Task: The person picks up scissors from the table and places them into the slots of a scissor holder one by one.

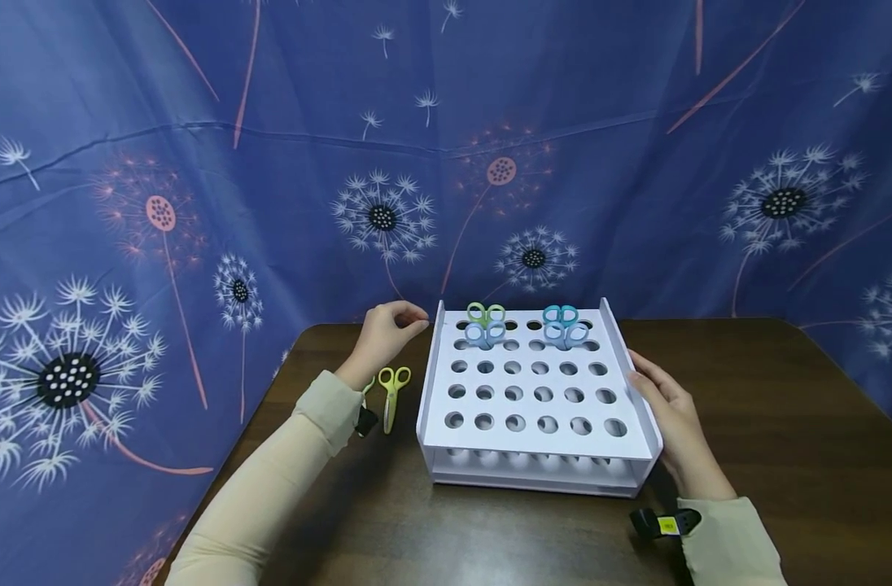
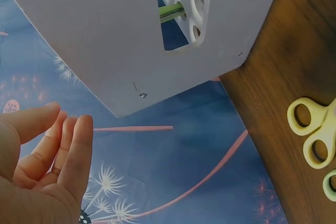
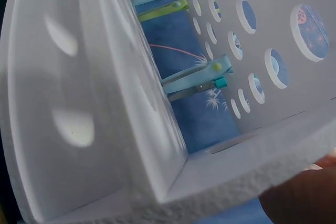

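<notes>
A white rack [image 1: 540,411] with rows of round holes stands on the table. Upright in its far rows are green-handled scissors [image 1: 486,312], teal-handled scissors [image 1: 561,314] and two blue-handled pairs, one being the left blue scissors [image 1: 484,335]. My left hand [image 1: 389,334] hovers beside the rack's far left corner, fingers loosely bent and nothing between them. My right hand [image 1: 673,415] touches the rack's right side wall from outside, fingers fairly straight. In the right wrist view, scissor blades [image 3: 197,75] pass down through the holes.
Yellow scissors [image 1: 391,397] lie on the brown table [image 1: 754,391] left of the rack. Beside them, another light green pair [image 1: 369,389] is partly hidden by my left sleeve. A blue dandelion-print cloth [image 1: 607,195] hangs behind the table.
</notes>
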The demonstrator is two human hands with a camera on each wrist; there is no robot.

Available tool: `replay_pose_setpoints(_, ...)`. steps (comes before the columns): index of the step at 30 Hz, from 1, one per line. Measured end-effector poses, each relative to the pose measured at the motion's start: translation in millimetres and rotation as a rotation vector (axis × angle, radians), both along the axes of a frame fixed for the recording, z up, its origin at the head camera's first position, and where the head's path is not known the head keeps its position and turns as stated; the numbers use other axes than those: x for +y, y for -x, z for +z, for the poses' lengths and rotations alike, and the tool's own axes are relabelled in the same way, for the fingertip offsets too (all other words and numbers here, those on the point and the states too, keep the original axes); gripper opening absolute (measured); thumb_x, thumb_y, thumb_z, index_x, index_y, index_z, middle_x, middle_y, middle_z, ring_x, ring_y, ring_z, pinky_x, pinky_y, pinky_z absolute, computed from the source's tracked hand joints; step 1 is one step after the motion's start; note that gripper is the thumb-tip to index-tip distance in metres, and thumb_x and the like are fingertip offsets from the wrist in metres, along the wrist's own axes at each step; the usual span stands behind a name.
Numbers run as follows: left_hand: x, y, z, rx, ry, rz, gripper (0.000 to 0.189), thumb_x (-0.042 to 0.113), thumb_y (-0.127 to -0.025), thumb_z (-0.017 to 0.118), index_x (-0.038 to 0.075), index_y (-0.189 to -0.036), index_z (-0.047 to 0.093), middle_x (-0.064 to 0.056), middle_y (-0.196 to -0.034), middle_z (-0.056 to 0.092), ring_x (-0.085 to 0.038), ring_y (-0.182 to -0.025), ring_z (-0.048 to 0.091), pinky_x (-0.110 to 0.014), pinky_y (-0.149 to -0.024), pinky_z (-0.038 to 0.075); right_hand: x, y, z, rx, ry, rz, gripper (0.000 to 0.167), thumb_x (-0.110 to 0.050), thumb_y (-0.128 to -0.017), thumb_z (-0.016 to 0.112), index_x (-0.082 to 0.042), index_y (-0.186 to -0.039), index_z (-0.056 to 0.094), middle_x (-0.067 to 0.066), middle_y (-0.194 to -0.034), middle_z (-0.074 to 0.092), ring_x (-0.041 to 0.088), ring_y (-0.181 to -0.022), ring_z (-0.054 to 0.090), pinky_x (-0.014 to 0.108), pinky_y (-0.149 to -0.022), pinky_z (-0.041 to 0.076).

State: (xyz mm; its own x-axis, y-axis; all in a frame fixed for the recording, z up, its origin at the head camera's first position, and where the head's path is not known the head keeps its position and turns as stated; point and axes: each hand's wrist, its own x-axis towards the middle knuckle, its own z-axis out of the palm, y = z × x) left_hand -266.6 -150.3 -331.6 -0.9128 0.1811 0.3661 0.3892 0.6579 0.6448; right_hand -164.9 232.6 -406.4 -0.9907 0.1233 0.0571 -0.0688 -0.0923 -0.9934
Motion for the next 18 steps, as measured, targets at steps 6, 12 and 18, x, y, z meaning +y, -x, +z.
replay_pose_setpoints(6, -5.6, -0.9, -2.5, 0.003, -0.005, 0.019, 0.014, 0.016, -0.088, 0.072, 0.006, -0.099, 0.074, -0.006, -0.092, 0.072, -0.021, -0.088, 0.065, -0.039, -0.083, 0.052, -3.4, 0.2, 1.1, -0.002, 0.03, 0.009, 0.055, -0.032, -0.098, 0.057, -0.012, -0.147, 0.042, -0.022, -0.109, 0.062, -0.003, -0.09, 0.062, 0.016, -0.071, 0.053)
replay_pose_setpoints(12, -11.5, -2.6, -4.7, -0.014, 0.0, 0.035, 0.011, 0.016, -0.089, 0.07, 0.008, -0.096, 0.074, -0.007, -0.093, 0.072, -0.02, -0.086, 0.063, -0.035, -0.078, 0.049, -4.5, -0.2, 3.3, 0.002, 0.062, 0.025, 0.053, -0.034, -0.098, 0.055, -0.014, -0.147, 0.043, -0.02, -0.11, 0.062, -0.003, -0.091, 0.061, 0.015, -0.072, 0.052)
replay_pose_setpoints(18, -21.1, -5.2, -9.5, -0.044, 0.012, 0.061, 0.012, 0.016, -0.091, 0.068, 0.007, -0.097, 0.073, -0.008, -0.093, 0.072, -0.02, -0.082, 0.061, -0.031, -0.072, 0.047, -5.4, -3.5, 4.0, 0.029, 0.089, 0.033, 0.052, -0.033, -0.1, 0.052, -0.014, -0.146, 0.043, -0.019, -0.111, 0.062, -0.004, -0.092, 0.061, 0.014, -0.073, 0.051)
